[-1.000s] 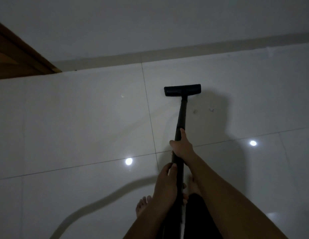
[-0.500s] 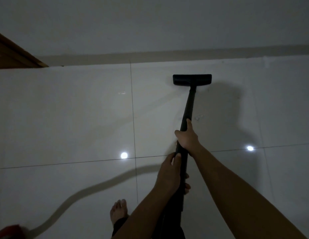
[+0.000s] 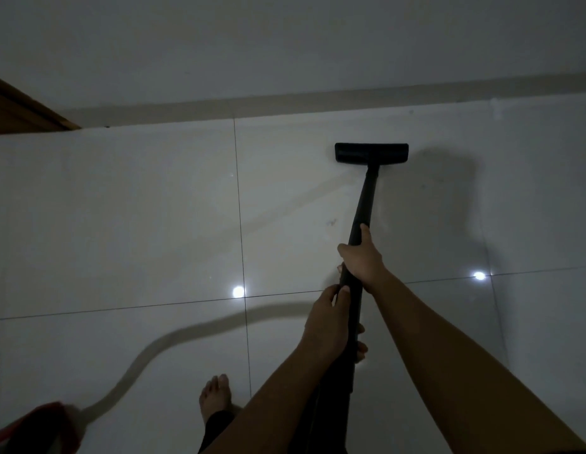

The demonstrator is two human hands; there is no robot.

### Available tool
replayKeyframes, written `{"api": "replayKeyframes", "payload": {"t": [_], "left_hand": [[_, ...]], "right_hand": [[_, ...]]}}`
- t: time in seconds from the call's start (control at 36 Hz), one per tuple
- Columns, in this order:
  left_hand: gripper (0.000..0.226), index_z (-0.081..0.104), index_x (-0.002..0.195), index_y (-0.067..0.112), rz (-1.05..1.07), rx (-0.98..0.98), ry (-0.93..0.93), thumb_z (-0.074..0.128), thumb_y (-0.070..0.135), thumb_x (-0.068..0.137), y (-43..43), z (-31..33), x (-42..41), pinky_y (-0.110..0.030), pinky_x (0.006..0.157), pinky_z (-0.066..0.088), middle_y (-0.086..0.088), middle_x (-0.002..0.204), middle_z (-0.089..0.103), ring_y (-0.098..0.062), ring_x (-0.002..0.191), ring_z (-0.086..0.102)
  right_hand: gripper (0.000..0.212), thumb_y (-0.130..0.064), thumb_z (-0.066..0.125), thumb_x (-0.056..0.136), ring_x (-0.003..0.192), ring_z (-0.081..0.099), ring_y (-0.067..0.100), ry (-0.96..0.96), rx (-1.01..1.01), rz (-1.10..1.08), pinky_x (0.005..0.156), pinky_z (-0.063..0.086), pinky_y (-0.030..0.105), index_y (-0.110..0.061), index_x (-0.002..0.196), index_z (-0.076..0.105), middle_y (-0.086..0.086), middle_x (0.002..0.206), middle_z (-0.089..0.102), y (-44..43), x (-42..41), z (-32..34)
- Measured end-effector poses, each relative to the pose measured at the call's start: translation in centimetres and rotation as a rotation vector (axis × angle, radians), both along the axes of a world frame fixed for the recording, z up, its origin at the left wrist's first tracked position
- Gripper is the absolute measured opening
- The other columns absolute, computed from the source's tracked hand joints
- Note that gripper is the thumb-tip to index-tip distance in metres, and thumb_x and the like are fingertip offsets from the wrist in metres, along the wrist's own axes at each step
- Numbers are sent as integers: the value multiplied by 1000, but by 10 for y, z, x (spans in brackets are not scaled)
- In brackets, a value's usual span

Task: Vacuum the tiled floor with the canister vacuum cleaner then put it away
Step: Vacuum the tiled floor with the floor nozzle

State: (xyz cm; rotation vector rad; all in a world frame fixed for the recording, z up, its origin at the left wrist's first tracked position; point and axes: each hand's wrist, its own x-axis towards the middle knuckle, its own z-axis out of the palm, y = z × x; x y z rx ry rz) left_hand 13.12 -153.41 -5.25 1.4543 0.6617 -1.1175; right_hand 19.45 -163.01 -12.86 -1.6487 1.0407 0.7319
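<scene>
Both grips are clenched round the long black tube of the vacuum cleaner (image 3: pixel 363 198): the right grip (image 3: pixel 362 258) sits farther down toward the head, wrapped over the tube with one digit stretched along it, and the left grip (image 3: pixel 329 322) closes on the thicker part just behind, its fingertips showing on the far side of the tube. At the tube's far end the flat black rectangular floor head (image 3: pixel 371 153) lies flat on the glossy white tiled floor (image 3: pixel 121 224), to the right of a dark tile seam and near the beige skirting strip (image 3: pixel 285 104) at the foot of the plain grey wall (image 3: pixel 285 34), with a soft shadow spreading to its right. From near the left grip a pale grey band (image 3: pixel 174 335) curves leftward across the tiles to a blurred red rounded body (image 3: pixel 33 427) in the bottom left corner; whether the band is the hose or its shadow cannot be told. One bare foot (image 3: pixel 216 396) stands on the tiles left of the forearms. Two bright light reflections (image 3: pixel 238 291) gleam on the floor, one on each side of the arms, and a brown wooden frame (image 3: pixel 20 109) cuts into the left edge
</scene>
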Motion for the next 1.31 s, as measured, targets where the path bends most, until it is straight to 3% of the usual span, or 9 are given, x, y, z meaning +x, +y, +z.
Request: {"api": "replayKeyframes", "payload": {"t": [0.08, 0.5, 0.83, 1.06, 1.19, 1.31], "left_hand": [[38, 43, 134, 20, 1, 9, -6, 32, 36, 101, 8, 10, -27, -18, 36, 45, -9, 72, 57, -13, 39, 53], [40, 46, 130, 19, 41, 25, 14, 32, 40, 100, 32, 10, -79, -23, 41, 45, -15, 80, 59, -16, 43, 55], [37, 43, 130, 21, -6, -5, -26, 28, 39, 101, 83, 26, -135, -22, 39, 46, -17, 86, 60, -16, 41, 53], [35, 43, 130, 20, 3, -20, -33, 28, 36, 102, 105, 28, -168, -21, 39, 47, -15, 80, 58, -16, 42, 53], [39, 42, 134, 17, -27, 23, -78, 29, 35, 102, 116, 27, -192, -16, 35, 43, -9, 72, 56, -5, 33, 53], [39, 42, 134, 19, -1, 37, -46, 29, 35, 102, 116, 28, -209, -16, 35, 43, -11, 72, 57, -8, 34, 53]], "right_hand": [[74, -12, 47, 94, 63, 58, 16, 1, 19, 18, 45, 41, 20, -33, 153, 6, 15, 124, 54, 8, -26, 5], [74, -11, 48, 94, 60, 56, 16, 35, 52, 11, 46, 43, 21, -35, 152, 7, 15, 115, 58, 36, -77, 6], [73, -13, 48, 95, 58, 56, 16, -2, 18, -17, 44, 42, 20, -34, 152, 8, 20, 120, 57, 80, -135, 20], [75, -11, 47, 93, 59, 56, 16, 16, 6, 17, 44, 42, 21, -32, 153, 6, 19, 118, 57, 103, -172, 15], [75, -11, 48, 94, 61, 56, 16, 25, 15, 26, 44, 41, 19, -32, 152, 6, 18, 118, 58, 114, -196, 11], [77, -10, 48, 93, 61, 57, 18, 32, 33, 27, 46, 43, 22, -33, 152, 5, 21, 119, 58, 117, -213, 7]]}}
